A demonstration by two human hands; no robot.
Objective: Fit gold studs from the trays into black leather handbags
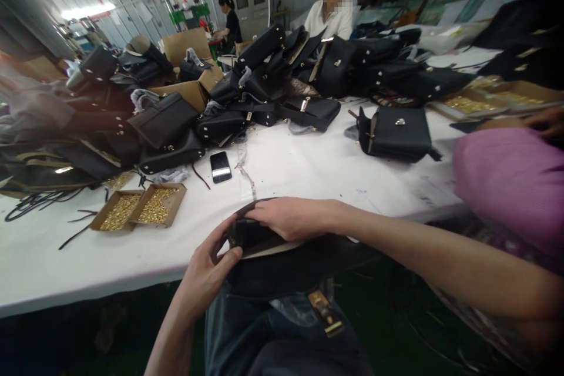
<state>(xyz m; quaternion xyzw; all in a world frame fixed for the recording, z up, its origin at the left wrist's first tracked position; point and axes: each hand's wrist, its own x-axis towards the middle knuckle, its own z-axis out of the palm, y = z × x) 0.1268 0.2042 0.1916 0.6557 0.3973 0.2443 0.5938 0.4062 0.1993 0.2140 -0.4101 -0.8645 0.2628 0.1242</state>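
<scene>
A black bag (282,270) lies across my lap at the table's front edge, its mouth open towards me. My left hand (214,264) grips the bag's left end, thumb on the near rim and fingers round the far side. My right hand (286,217) is at the far rim, its fingertips over the edge and partly inside the opening. A gold-coloured metal clasp (325,312) hangs below the bag over my jeans. What lies inside the bag is too dark to tell.
On the white table (291,167) are a phone (221,167), boxes of gold-coloured fittings (156,204), a standing black bag (396,132) and heaped black bags (264,79). A pink sleeve (506,182) is close at right. Two people are beyond the table.
</scene>
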